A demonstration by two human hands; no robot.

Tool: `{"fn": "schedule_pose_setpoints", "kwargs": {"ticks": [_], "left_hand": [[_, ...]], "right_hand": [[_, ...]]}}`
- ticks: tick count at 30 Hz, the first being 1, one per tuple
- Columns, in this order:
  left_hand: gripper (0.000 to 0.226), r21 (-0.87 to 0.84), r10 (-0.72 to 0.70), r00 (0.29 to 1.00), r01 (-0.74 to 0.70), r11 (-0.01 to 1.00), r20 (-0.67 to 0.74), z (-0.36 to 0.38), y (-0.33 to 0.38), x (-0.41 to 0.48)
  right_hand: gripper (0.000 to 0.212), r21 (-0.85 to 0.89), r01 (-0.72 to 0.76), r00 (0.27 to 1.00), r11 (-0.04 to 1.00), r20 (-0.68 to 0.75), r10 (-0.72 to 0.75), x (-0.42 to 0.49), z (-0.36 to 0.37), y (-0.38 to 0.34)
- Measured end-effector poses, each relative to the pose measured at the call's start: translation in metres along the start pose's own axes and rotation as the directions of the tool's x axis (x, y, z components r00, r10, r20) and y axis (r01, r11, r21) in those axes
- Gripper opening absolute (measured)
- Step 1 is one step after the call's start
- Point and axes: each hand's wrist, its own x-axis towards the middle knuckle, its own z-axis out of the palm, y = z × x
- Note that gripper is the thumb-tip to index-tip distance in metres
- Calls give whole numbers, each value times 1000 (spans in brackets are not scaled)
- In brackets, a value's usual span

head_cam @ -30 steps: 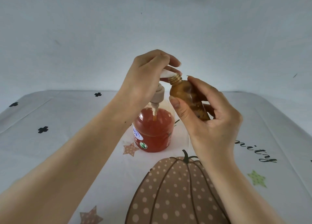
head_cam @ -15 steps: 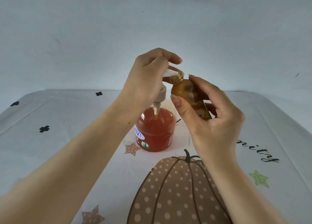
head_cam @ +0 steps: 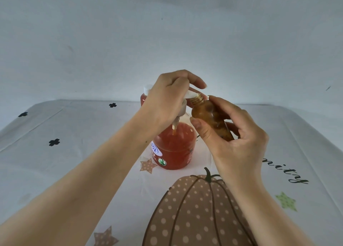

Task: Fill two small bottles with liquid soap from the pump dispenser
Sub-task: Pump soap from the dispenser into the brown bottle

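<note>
Amber small bottle (head_cam: 209,116) gripped by right hand (head_cam: 235,140), in air just right of pump dispenser (head_cam: 174,149), long axis tilted, open neck up-left (at the white spout (head_cam: 191,94)). Left hand (head_cam: 167,99) curled over its top, placed to press.

I see pump dispenser (head_cam: 174,149) upright, red soap inside | small bottle (head_cam: 209,116) amber, tilted, mouth at spout | second bottle (head_cam: 144,98) capped, behind
</note>
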Motion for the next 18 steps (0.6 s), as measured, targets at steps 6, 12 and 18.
{"fn": "schedule_pose_setpoints", "kwargs": {"ticks": [6,12,18], "left_hand": [[38,18,63,995,-61,998,-77,0,3,5],[37,-20,57,996,-59,998,-68,-3,4,7],[38,-28,50,996,-52,998,-70,-2,3,8]], "right_hand": [[42,24,29,999,999,-36,-28,4,2,-3],[42,19,47,997,999,-59,-46,5,5,-3],[42,18,50,997,999,-58,-49,6,4,-4]]}}
